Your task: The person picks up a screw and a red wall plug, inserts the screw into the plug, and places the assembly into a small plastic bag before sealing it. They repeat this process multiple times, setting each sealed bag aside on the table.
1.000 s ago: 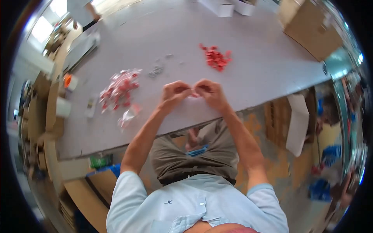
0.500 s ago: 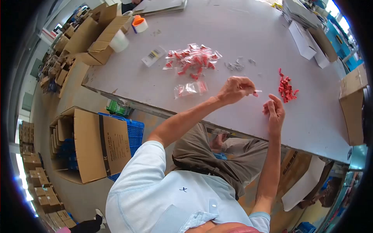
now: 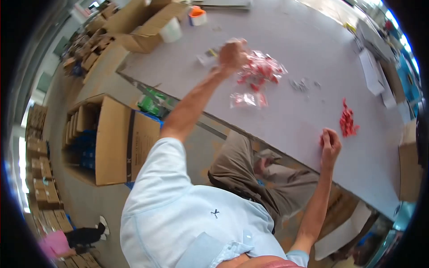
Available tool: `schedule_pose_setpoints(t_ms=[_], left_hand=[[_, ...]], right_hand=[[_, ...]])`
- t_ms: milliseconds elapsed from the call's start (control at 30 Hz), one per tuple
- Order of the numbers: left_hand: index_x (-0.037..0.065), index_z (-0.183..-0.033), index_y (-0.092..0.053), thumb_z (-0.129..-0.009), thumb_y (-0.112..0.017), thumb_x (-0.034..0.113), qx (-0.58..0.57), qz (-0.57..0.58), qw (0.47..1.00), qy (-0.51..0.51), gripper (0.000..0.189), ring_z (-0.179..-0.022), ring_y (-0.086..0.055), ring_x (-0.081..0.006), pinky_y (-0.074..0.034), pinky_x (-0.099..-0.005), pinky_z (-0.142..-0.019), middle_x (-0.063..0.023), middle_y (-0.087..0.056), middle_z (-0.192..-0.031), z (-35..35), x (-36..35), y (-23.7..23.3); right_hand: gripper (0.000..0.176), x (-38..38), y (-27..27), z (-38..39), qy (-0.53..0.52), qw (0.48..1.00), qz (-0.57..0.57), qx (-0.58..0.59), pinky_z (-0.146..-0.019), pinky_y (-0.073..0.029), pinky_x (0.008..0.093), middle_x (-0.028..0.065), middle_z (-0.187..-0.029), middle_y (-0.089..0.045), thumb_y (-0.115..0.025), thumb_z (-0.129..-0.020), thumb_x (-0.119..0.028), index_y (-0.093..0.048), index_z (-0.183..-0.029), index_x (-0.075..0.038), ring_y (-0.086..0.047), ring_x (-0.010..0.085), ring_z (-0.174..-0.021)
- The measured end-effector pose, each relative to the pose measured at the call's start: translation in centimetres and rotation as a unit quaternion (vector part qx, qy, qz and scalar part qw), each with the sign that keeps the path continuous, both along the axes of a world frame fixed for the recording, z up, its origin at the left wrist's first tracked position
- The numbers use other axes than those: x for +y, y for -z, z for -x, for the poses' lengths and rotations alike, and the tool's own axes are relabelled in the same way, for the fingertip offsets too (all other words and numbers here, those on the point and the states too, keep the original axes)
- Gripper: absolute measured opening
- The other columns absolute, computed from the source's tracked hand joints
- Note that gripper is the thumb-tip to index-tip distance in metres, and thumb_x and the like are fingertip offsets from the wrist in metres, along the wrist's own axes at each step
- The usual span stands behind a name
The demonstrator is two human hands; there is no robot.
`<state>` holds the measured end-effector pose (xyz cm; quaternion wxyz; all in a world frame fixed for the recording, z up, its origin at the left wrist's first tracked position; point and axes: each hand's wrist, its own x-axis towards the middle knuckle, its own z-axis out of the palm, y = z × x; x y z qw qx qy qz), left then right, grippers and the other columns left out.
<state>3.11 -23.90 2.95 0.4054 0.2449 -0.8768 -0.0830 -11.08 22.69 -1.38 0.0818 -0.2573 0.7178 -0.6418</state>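
My left hand [image 3: 232,57] is smeared by motion at the left edge of a pile of small clear bags with red pieces in them [image 3: 263,70]. Its fingers are hidden from me, as is anything they hold. Just beside it lies a labelled clear packet [image 3: 206,58], partly covered. One more bag with red contents [image 3: 248,100] lies nearer the table edge. My right hand [image 3: 330,145] is closed near the front edge, thumb against curled fingers; what they hold, if anything, is too small to make out. Close to it is a heap of loose red pieces [image 3: 347,119].
Small grey metal parts [image 3: 299,85] lie mid-table [image 3: 286,120]. An orange-and-white tape roll [image 3: 197,17] and an open carton [image 3: 147,33] stand at the far left. White boxes [image 3: 372,71] line the right side. A large carton [image 3: 114,138] stands off the left edge. Another person [image 3: 58,243] is at lower left.
My left hand has swung left and away from me, from near my right hand to the bagged pile. My right hand's fingers have curled closed. The whole view has shifted and turned slightly.
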Motion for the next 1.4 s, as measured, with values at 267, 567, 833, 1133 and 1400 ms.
schedule_pose_setpoints(t_ms=[267, 567, 833, 1133, 1400], left_hand=[[0.005, -0.112, -0.076, -0.086, -0.082, 0.015, -0.074, 0.025, 0.973, 0.217, 0.028, -0.116, -0.063, -0.0304, -0.052, -0.0444, -0.1, -0.012, -0.071, -0.121, -9.7, 13.4, -1.7], [0.005, -0.118, -0.074, -0.089, -0.077, 0.012, -0.108, -0.082, 0.948, 0.289, 0.03, -0.126, -0.058, -0.0339, -0.047, -0.0476, -0.108, -0.0146, -0.067, -0.129, -7.9, 17.3, 3.0], [0.013, -0.125, -0.074, -0.095, -0.071, 0.011, -0.115, -0.036, 0.946, 0.301, 0.031, -0.13, -0.055, -0.0334, -0.043, -0.0502, -0.111, -0.0124, -0.063, -0.135, -7.7, 17.7, 3.2], [0.01, -0.122, -0.074, -0.097, -0.07, 0.017, -0.108, -0.004, 0.952, 0.287, 0.026, -0.132, -0.055, -0.0348, -0.042, -0.0518, -0.112, -0.014, -0.064, -0.135, -7.8, 17.6, 3.3], [0.009, -0.121, -0.074, -0.096, -0.071, 0.019, -0.111, 0.006, 0.961, 0.255, 0.027, -0.131, -0.056, -0.0345, -0.043, -0.0521, -0.11, -0.0148, -0.065, -0.134, -8.0, 17.7, 3.2]], right_hand=[[0.014, -1.4, -1.3, -1.2, 0.007, 0.989, -0.125, 0.076, -0.061, -0.045, 0.0228, -0.0011, -0.081, -0.065, -0.068, -0.102, -0.013, -0.075, -0.105, -0.002, -0.055, 0.0048, -0.069], [0.018, -10.6, -3.0, -5.1, -0.118, 0.96, -0.156, 0.199, -0.071, -0.055, 0.031, 0.0082, -0.095, -0.072, -0.074, -0.092, -0.01, -0.077, -0.109, -0.003, -0.067, 0.0172, -0.076], [0.02, -13.8, -4.3, -4.6, -0.184, 0.908, -0.3, 0.227, -0.079, -0.056, 0.0403, 0.0089, -0.093, -0.068, -0.071, -0.093, -0.021, -0.076, -0.105, -0.007, -0.069, 0.0243, -0.083], [0.013, -13.7, -3.2, -4.4, -0.165, 0.925, -0.265, 0.217, -0.075, -0.055, 0.0401, 0.0091, -0.089, -0.069, -0.067, -0.09, -0.012, -0.072, -0.099, -0.005, -0.07, 0.0267, -0.082], [0.024, -12.5, -3.5, -5.2, -0.169, 0.921, -0.259, 0.238, -0.076, -0.057, 0.04, 0.0077, -0.099, -0.066, -0.07, -0.092, -0.011, -0.075, -0.116, -0.014, -0.067, 0.0228, -0.082]])
